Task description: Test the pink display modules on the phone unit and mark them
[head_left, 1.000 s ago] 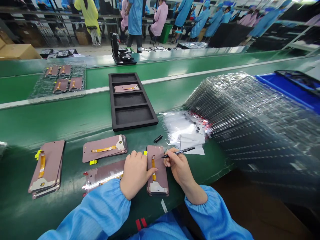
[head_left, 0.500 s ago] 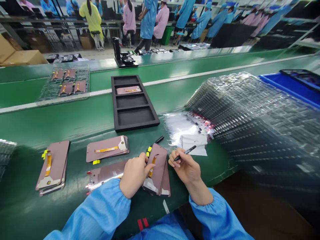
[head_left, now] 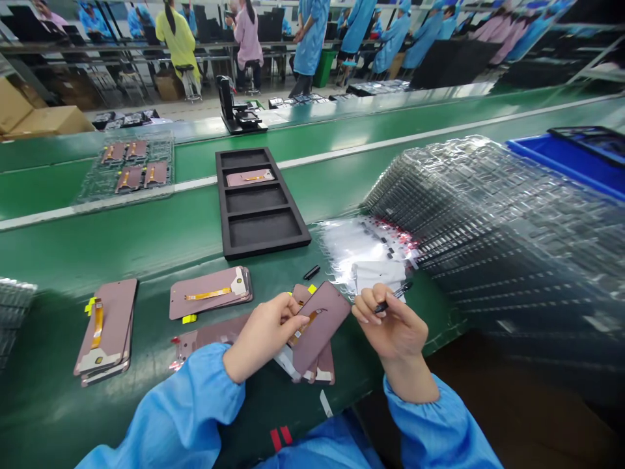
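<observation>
Top panel (head_left: 326,329) turned further and apparently raised, lower centre; pen (head_left: 403,288) clear of it
Transparent tray stack (head_left: 488,195) fills right of frame; black tray (head_left: 266,250), upper centre; top panel tilted over the panels beneath (head_left: 325,366), swung clockwise since half a second ago; left hand (head_left: 266,335) pinches its left edge, thumb on its face; right hand (head_left: 395,329), shifted right, holds the pen in curled fingers just beside the panel's corner, contact unclear; cap (head_left: 311,272) lies apart from pen, mid-frame; reading: panel parting from its stack, pen judged out of use on it for now
</observation>
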`<move>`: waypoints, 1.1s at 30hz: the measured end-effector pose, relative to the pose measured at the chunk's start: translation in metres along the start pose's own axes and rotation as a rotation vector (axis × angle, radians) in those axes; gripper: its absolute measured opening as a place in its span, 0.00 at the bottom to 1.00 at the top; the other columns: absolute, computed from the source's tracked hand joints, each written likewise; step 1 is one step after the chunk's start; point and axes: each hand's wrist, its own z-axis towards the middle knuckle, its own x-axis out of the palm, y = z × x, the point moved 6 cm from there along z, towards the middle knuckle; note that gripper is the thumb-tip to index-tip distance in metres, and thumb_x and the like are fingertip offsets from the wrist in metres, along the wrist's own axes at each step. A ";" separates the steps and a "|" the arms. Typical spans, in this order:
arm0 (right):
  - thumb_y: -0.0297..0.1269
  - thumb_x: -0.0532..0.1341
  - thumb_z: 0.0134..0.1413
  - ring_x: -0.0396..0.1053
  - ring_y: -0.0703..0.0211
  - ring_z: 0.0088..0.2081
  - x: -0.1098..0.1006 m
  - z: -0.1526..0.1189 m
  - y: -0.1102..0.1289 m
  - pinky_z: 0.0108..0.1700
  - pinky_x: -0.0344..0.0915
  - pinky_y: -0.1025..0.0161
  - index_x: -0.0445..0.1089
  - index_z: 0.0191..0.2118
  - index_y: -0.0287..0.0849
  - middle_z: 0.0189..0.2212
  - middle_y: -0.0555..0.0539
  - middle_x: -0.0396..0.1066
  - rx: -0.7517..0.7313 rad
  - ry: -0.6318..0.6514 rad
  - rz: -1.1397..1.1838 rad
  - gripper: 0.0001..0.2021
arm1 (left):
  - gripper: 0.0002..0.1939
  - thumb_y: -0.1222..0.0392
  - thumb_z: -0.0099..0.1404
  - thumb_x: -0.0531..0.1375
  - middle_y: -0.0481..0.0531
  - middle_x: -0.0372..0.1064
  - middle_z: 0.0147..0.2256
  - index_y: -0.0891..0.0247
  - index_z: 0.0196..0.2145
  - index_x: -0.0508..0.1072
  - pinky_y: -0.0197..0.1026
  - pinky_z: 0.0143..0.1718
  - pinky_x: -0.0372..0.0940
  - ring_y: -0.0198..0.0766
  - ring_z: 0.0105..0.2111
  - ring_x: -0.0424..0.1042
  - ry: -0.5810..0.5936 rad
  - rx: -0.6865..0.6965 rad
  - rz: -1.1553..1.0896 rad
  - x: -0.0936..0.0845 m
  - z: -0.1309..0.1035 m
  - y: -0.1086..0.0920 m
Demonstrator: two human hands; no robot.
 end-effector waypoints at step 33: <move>0.42 0.60 0.60 0.67 0.58 0.26 0.031 -0.001 -0.031 0.29 0.63 0.63 0.69 0.32 0.44 0.24 0.51 0.67 -0.193 0.053 -0.775 0.09 | 0.12 0.59 0.71 0.54 0.54 0.71 0.40 0.61 0.45 0.76 0.45 0.44 0.65 0.43 0.41 0.65 -0.164 0.335 0.691 0.008 0.022 0.007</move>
